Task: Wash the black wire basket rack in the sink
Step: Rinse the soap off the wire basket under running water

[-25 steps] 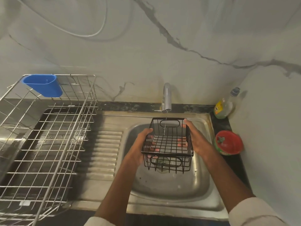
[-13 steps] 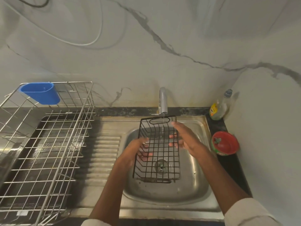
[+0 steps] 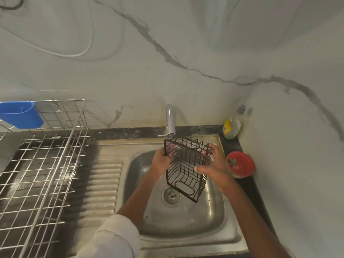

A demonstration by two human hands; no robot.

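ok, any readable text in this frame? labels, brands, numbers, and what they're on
Nothing can be read.
Dish soap bottle: it has a yellow label, but the print is too small and blurred to make out.
Red container: green and white markings on top, no legible words.
Blue caddy, black wire basket, tap, sink: no text visible.

counter (image 3: 247, 185): black | on it: soap bottle (image 3: 232, 125), red bowl (image 3: 240, 164), steel sink (image 3: 186, 220)
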